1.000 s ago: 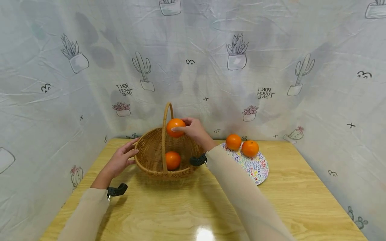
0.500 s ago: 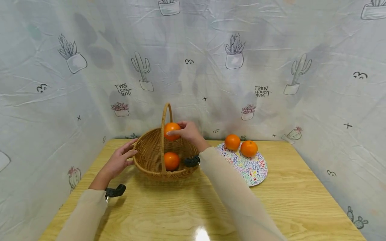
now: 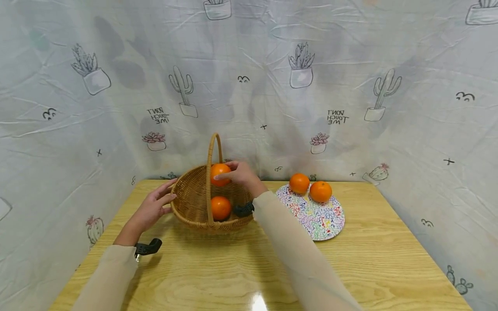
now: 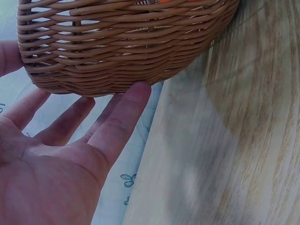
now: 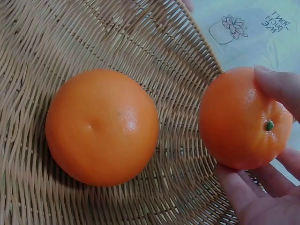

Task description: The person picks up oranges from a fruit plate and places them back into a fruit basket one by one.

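My right hand point(image 3: 242, 175) pinches an orange point(image 5: 244, 119) between thumb and fingers, just inside the far right part of the wicker basket point(image 3: 191, 196). Its green stem end shows in the right wrist view. A second orange point(image 5: 102, 127) lies in the basket, a little nearer to me and apart from the held one. My left hand point(image 3: 152, 208) rests against the basket's left end, fingers spread and fairly straight. In the left wrist view several fingertips point(image 4: 138, 91) touch the woven outer wall low down, and the palm stays apart from it.
The basket's tall arched handle point(image 3: 210, 185) rises just left of both oranges. To the right, a round plate point(image 3: 323, 220) with a colourful scribble pattern bears two more oranges point(image 3: 299, 184). The wooden table point(image 3: 218, 276) is backed by a printed cloth point(image 3: 249, 103).
My right hand has brought the orange left and down, from above the basket to below its far rim. The left hand has stayed at the basket's end.
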Available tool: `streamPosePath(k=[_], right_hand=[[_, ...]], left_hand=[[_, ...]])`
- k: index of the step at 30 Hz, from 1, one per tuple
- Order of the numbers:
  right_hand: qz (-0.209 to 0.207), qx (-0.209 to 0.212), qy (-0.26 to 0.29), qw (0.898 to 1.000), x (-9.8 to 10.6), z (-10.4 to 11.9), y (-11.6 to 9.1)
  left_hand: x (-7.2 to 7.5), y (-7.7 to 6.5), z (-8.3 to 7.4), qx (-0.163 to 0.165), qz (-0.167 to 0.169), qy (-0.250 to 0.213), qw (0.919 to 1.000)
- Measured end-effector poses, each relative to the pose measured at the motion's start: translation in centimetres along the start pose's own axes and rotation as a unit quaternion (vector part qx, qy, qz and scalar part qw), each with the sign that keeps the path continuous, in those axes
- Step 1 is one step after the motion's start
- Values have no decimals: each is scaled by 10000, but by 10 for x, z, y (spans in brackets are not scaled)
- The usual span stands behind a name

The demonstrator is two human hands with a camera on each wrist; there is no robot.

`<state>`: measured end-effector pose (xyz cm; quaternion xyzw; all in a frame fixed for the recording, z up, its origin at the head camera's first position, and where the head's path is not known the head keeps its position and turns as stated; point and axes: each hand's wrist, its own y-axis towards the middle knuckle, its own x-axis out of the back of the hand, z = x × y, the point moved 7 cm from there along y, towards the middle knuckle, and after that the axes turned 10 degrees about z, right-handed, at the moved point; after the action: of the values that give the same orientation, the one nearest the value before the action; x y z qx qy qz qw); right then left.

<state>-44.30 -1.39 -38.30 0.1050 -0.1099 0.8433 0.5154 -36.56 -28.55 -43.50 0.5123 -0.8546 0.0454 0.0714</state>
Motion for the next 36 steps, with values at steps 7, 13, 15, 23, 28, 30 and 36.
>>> streamPosePath(k=[7, 13, 15, 23, 28, 30, 36], right_hand=[[144, -118, 68, 9998, -1, -1, 3], [125, -266, 86, 9995, 0, -7, 5], [145, -302, 117, 9994, -1, -9, 6], [221, -428, 57, 9988, -2, -17, 10], [211, -491, 86, 9985, -1, -18, 14], [209, -512, 27, 9985, 0, -18, 15], [241, -530, -518, 9970, 4, -16, 17]], left_hand=[[0, 1, -2, -3, -74, -85, 9999], [-2, 2, -4, -3, -62, -77, 10000], [-2, 2, -4, 8, -55, -62, 10000], [-4, 4, -2, 44, -113, 0, 9999], [-5, 5, -3, 103, -145, 19, 9998], [-5, 5, -4, 109, -175, 41, 9998], [-5, 7, -6, 83, -237, 86, 9996]])
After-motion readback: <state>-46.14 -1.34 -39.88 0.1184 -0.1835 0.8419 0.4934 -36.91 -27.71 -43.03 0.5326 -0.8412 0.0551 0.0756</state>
